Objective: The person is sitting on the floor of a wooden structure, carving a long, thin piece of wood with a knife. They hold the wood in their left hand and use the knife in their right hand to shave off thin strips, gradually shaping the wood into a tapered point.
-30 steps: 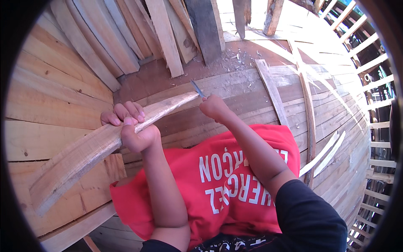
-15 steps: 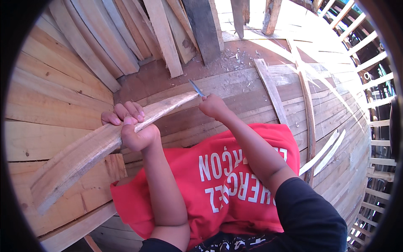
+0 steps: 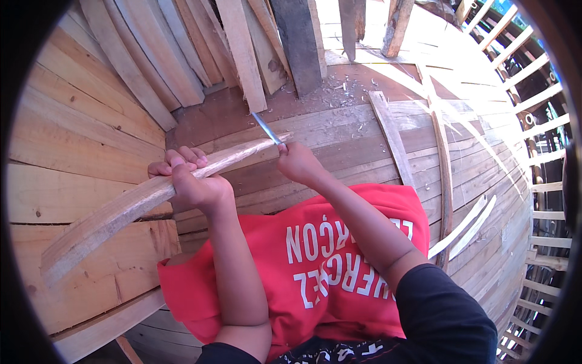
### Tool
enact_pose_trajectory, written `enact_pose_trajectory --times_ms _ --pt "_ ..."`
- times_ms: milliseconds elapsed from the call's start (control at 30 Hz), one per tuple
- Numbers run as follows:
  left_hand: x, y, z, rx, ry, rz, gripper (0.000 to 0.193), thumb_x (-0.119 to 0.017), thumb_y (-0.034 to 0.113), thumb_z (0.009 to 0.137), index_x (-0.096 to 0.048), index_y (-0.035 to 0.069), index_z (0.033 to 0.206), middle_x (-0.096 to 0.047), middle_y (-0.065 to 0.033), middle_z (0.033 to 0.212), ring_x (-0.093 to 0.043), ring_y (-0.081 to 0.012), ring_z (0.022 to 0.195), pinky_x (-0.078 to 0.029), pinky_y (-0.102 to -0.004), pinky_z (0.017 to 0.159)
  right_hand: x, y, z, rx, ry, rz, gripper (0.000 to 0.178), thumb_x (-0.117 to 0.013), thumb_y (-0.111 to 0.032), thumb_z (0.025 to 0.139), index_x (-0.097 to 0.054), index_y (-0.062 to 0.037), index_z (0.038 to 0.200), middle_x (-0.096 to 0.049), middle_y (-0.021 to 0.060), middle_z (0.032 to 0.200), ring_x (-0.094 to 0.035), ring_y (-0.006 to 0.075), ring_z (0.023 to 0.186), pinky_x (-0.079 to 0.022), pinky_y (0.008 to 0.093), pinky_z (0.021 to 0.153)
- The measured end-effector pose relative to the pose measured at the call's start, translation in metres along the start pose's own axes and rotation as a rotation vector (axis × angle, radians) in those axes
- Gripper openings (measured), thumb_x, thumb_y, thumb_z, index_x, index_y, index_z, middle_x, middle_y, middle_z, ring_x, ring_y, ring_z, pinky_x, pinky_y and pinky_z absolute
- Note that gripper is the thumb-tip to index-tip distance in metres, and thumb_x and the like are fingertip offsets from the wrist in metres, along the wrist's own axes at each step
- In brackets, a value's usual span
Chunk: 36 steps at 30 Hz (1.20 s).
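My left hand (image 3: 191, 179) is wrapped around the middle of a long curved wooden strip (image 3: 115, 209) that runs from the lower left up to the centre. At the strip's far tip, my right hand (image 3: 300, 162) holds a thin blue-grey blade (image 3: 265, 127) against the wood. The blade's handle is hidden inside my fist. A red cloth (image 3: 327, 261) with white lettering covers my lap below both forearms.
Curved plank walls (image 3: 73, 133) rise on the left and right (image 3: 485, 200). Loose boards (image 3: 242, 54) lean at the back, with wood shavings (image 3: 342, 88) on the reddish floor. Thin pale laths (image 3: 464, 227) lie to my right.
The blade and my right hand have shifted slightly along the strip's tip. My left hand keeps the same grip.
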State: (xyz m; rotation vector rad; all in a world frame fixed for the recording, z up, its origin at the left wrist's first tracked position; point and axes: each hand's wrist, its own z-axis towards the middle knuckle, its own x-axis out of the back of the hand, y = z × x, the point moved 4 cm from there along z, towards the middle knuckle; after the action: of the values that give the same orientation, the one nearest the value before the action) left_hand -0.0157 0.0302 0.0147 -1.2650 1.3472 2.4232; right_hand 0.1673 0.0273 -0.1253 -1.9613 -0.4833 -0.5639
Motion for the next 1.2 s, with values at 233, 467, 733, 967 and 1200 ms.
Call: enact_pose_trajectory --times_ms 233,467,733,967,1200 --pt "-0.021 0.015 -0.008 -0.123 0.05 0.274 0.028 -0.06 0.01 0.083 -0.033 0.011 0.089 -0.036 -0.0014 0.059 -0.041 -0.0138 0.058 -0.043 -0.0316 0.059 -0.015 0.041 0.027 -0.024 0.006 -0.099 0.046 -0.04 -0.032 0.101 -0.059 0.0086 0.101 -0.064 0.0228 0.078 -0.066 0.0334 0.062 -0.051 0.0457 0.051" --pt "-0.02 0.017 -0.014 -0.158 -0.059 0.264 0.044 -0.076 0.026 0.083 -0.034 0.011 0.086 -0.044 -0.0011 0.07 -0.045 -0.0136 0.063 -0.045 -0.0311 0.06 0.007 0.012 0.009 -0.18 -0.13 0.089 0.047 -0.04 -0.034 0.1 -0.058 0.0093 0.102 -0.06 0.0183 0.071 -0.062 0.0298 0.054 -0.048 0.0445 0.046" --pt "-0.012 -0.013 -0.004 -0.08 -0.363 0.199 0.05 -0.077 0.047 0.074 -0.048 0.008 0.082 -0.054 -0.0004 0.081 -0.058 -0.0157 0.089 -0.055 -0.0406 0.085 0.054 0.026 0.025 -0.233 0.069 0.134 0.046 -0.041 -0.03 0.099 -0.06 0.0119 0.097 -0.064 0.0231 0.077 -0.065 0.0325 0.059 -0.052 0.044 0.053" --pt "-0.017 -0.033 -0.004 0.11 -0.563 0.099 0.045 -0.074 0.034 0.082 -0.055 0.005 0.11 -0.06 -0.0041 0.102 -0.055 -0.0239 0.117 -0.05 -0.0519 0.1 0.053 0.045 0.036 -0.25 0.065 0.164 0.046 -0.042 -0.032 0.1 -0.06 0.0101 0.091 -0.061 0.0183 0.069 -0.06 0.0282 0.05 -0.049 0.0416 0.048" --pt "-0.023 0.004 0.006 0.088 -0.627 0.068 0.043 -0.058 0.022 0.095 -0.047 0.006 0.133 -0.06 -0.0092 0.125 -0.048 -0.0322 0.129 -0.038 -0.059 0.109 0.048 0.072 0.061 -0.131 0.146 -0.026 0.045 -0.047 -0.032 0.098 -0.064 0.0099 0.104 -0.067 0.0254 0.08 -0.067 0.0347 0.06 -0.053 0.0431 0.052"
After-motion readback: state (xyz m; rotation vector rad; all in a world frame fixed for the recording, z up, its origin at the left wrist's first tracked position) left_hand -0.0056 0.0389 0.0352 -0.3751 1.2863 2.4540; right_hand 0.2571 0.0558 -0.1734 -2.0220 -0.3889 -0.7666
